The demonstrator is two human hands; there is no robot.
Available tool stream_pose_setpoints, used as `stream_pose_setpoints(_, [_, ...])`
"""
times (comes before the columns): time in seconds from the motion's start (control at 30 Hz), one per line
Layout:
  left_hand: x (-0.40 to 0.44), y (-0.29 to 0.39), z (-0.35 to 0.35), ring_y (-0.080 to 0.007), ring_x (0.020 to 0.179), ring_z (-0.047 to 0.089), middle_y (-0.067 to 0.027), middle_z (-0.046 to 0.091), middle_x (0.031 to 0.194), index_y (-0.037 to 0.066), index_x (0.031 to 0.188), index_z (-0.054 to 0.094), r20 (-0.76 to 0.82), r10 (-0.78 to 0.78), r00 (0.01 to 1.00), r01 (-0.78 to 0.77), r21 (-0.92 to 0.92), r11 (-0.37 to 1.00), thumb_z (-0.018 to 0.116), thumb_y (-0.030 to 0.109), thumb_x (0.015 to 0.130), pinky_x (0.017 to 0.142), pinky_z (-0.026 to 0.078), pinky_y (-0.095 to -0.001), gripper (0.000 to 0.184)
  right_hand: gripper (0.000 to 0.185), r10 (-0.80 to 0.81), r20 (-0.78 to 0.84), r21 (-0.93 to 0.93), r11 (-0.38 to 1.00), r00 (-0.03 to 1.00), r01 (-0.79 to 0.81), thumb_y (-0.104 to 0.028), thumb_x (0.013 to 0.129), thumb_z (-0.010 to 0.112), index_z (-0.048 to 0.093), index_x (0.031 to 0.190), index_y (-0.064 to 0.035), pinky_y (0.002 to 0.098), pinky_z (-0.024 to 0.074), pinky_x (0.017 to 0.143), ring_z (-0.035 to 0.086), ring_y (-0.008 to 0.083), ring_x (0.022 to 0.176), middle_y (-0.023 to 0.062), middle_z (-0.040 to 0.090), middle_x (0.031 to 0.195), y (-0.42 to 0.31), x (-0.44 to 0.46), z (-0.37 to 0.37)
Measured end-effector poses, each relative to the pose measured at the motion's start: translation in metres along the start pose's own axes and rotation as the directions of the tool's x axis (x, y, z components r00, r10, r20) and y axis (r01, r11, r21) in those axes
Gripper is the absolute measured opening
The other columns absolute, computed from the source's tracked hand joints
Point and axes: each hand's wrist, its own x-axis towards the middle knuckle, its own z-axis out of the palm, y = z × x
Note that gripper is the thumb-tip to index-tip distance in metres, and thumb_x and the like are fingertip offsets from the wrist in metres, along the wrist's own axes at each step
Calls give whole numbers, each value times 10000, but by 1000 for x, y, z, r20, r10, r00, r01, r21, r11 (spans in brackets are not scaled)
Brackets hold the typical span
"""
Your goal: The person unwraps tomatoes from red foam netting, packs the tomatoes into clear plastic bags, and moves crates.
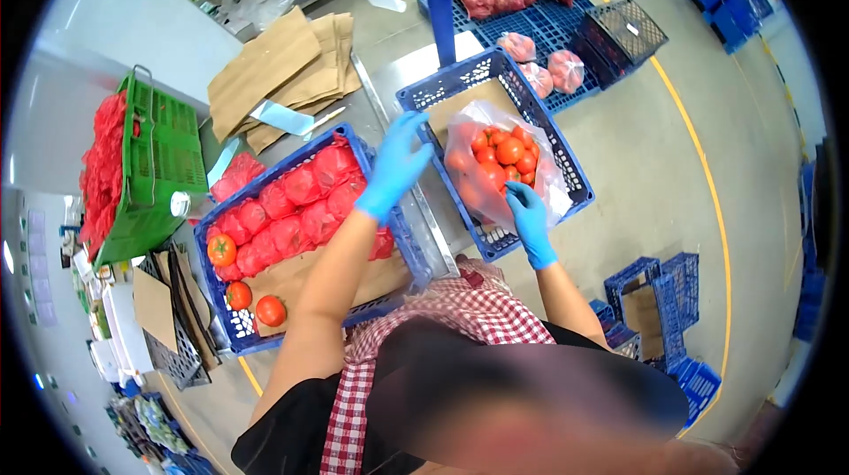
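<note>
Blue gloves cover both my hands. My left hand is above the gap between two blue crates, its fingers apart and nothing in them. My right hand touches the tomatoes at the near side of an open clear plastic bag; what its fingertips hold, if anything, is hidden. Red tomatoes fill the bag, which sits in the right blue crate on a brown cardboard liner. The left blue crate holds several red net bags and loose tomatoes near its corner.
A green crate with red netting stands at the left. Cardboard sheets lie behind the left crate, near a marker. A blue post rises behind the right crate. Beyond are a blue pallet with onion sacks and a black crate.
</note>
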Motion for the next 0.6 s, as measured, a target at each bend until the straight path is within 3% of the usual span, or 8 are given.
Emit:
stream_pose_setpoints(0.07, [-36,23,-79,-291,1139,485,-154,516,1197,43,1203,523,-75,-189,979,185,-66,981,612,71,732,990,370,-367,479,250,-5,-13,-14,1000,1000,4,-85,838,592,618,1070,3,258,469,819,597,132,903,72,646,996,-1,-18,-2])
stream_pose_setpoints(0.2, [-161,-46,-205,-311,1103,500,-176,520,1192,4,1222,491,-677,-133,724,435,299,849,652,96,781,966,385,-395,479,255,-24,25,-62,998,999,25,-74,848,588,609,1086,14,255,465,837,594,131,910,70,642,1002,-9,-26,-3])
stream_pose_setpoints(0.27, [-237,-60,-258,-363,1080,514,-223,530,1177,3,1228,486,-726,-162,669,638,448,626,655,183,794,939,403,-432,500,251,-55,62,-69,996,997,59,-68,852,584,607,1087,18,253,463,839,592,130,915,69,641,1010,-31,-26,10])
stream_pose_setpoints(0.33, [-301,-54,-283,-420,1011,544,-264,551,1137,2,1239,480,-695,-462,552,834,464,299,652,281,795,879,440,-466,552,232,-138,97,6,990,986,138,-44,854,574,607,1074,20,249,455,849,582,126,936,64,634,1029,-51,-20,34])
stream_pose_setpoints(0.47, [-386,-55,-265,-342,961,619,-191,619,1097,102,1392,332,-571,-528,628,776,414,475,683,281,763,790,502,-405,742,230,-327,283,-8,939,902,343,-24,850,574,613,1075,3,252,451,855,574,116,947,53,630,1038,-121,-27,110])
stream_pose_setpoints(0.5, [-372,-35,-263,-375,887,626,-214,611,1086,110,1425,241,-521,-759,389,898,399,186,669,382,764,732,506,-444,833,234,-330,354,89,943,875,320,-18,852,567,614,1081,-4,252,449,856,572,112,945,50,632,1030,-137,-39,136])
stream_pose_setpoints(0.53, [-386,-49,-260,-402,835,623,-227,607,1075,112,1438,169,-526,-711,466,866,434,247,646,466,766,690,499,-474,897,240,-340,419,185,940,842,287,-11,853,561,616,1086,-11,253,448,856,571,108,944,48,633,1022,-151,-50,161])
stream_pose_setpoints(0.6, [-376,-37,-262,-422,894,608,-242,608,1056,110,1441,142,-499,-787,362,924,300,235,658,487,758,739,495,-476,936,263,-400,588,96,898,703,430,-15,844,568,613,1103,-20,259,459,832,586,124,914,57,626,1029,-171,-77,207])
